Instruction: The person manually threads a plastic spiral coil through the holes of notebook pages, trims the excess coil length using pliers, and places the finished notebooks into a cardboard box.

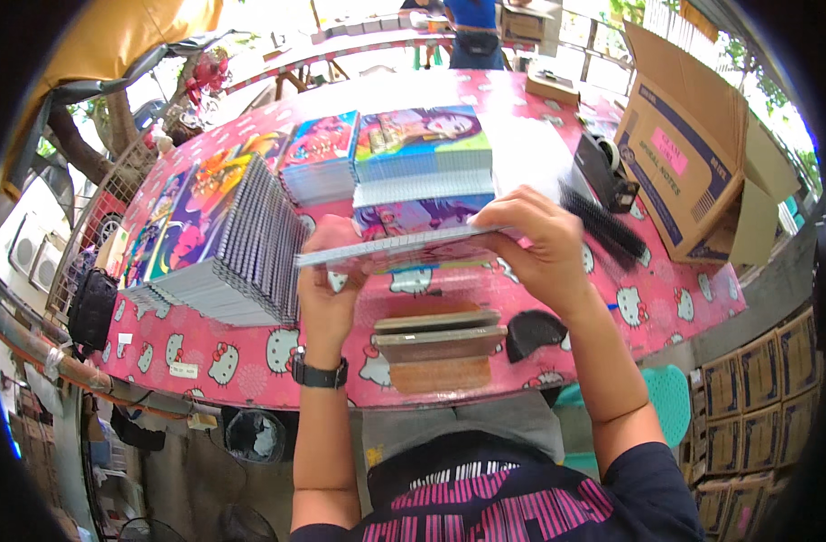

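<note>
My left hand (330,257) and my right hand (541,242) grip a thin notebook (399,246) by its two ends. It is held edge-on above the table, and a row of small marks runs along the edge toward me. Whether a coil is in that edge, I cannot tell. Just beyond it lies a stack of notebooks with a purple cover (422,215). A tall stack of spiral-bound notebooks (259,239) stands beside my left hand. Black binding coils (607,226), blurred, lie right of my right hand. Below my hands sits a wooden block (440,343) with upright slats.
More notebook stacks (422,149) stand on the pink patterned tablecloth (223,366). Near the coils are a black tool (602,163) and an open cardboard box (679,163). A black rounded object (533,334) lies beside the block. Stacked cartons (747,388) and a teal chair (666,402) are at right.
</note>
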`<state>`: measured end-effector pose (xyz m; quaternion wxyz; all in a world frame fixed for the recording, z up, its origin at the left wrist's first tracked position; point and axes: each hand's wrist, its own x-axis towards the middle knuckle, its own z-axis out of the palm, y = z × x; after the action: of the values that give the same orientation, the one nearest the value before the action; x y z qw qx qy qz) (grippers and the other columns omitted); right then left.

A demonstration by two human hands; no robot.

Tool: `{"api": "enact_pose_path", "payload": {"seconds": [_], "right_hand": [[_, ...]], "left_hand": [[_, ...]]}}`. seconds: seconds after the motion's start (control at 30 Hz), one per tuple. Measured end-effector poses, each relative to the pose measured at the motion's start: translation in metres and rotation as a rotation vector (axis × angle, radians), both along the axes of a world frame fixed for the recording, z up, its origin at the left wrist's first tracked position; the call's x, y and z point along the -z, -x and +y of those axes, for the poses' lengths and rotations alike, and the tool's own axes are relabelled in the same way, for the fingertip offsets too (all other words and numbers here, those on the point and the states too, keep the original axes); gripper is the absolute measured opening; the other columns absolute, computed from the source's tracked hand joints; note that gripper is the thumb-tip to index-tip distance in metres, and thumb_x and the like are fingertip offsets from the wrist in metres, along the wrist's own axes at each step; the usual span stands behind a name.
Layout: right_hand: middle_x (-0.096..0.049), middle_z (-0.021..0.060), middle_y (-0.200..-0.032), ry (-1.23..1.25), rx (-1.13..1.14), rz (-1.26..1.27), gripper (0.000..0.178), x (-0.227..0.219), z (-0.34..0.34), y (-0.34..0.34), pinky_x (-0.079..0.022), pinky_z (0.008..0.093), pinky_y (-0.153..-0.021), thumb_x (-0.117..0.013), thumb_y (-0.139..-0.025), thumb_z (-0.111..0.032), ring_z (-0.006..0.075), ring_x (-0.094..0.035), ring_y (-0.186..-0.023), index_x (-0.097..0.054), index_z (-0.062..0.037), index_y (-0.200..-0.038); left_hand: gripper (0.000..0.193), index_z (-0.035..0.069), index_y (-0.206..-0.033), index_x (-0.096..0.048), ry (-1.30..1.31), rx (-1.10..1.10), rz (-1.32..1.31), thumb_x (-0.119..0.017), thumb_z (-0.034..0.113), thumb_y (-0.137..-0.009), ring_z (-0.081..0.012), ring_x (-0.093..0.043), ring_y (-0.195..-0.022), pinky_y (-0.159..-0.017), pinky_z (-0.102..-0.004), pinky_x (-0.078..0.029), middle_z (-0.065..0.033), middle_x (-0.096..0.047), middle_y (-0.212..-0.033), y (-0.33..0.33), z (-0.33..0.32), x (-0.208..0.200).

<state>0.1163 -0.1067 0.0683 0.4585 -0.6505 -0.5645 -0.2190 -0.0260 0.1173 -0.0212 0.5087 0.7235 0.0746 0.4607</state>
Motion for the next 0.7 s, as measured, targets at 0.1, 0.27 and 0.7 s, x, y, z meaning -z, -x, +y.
{"api": "enact_pose_path", "payload": {"seconds": [0.1,0.27,0.7], "right_hand": [[-0.064,0.0086,-0.091,-0.325,-0.119,0.413,0.032,-0.003,-0.026,0.020,-0.049,0.0298,-0.072,-0.073,-0.070,0.000,0.0168,-0.061,-0.083,-0.064,-0.0045,-0.100],[-0.066,0.0118,-0.085,0.200,0.024,0.492,0.025,0.082,-0.075,0.003,-0.048,0.0328,-0.069,-0.073,-0.074,-0.012,0.0187,-0.061,-0.076,-0.066,-0.0020,-0.096],[-0.058,0.0189,-0.117,0.035,-0.156,0.856,0.062,0.137,-0.064,0.025,-0.041,0.0347,-0.092,-0.071,-0.072,-0.032,0.0287,-0.055,-0.106,-0.051,-0.0002,-0.122]], "left_hand": [[0.036,-0.001,-0.108,-0.055,0.000,0.161,-0.057,-0.071,-0.006,-0.076,-0.0139,-0.063,-0.080,-0.072,-0.0261,-0.052,-0.0066,-0.066,-0.092,0.001,-0.015,-0.003],[0.034,0.000,-0.103,-0.056,0.149,0.306,-0.152,-0.070,-0.012,-0.074,-0.0143,-0.063,-0.081,-0.071,-0.0261,-0.053,-0.0086,-0.064,-0.091,0.022,-0.048,-0.032],[0.054,0.002,-0.124,-0.046,0.291,0.216,0.010,-0.072,0.013,-0.078,-0.0137,-0.056,-0.100,-0.086,-0.0269,-0.045,-0.0065,-0.058,-0.112,0.044,-0.052,0.024]]}}
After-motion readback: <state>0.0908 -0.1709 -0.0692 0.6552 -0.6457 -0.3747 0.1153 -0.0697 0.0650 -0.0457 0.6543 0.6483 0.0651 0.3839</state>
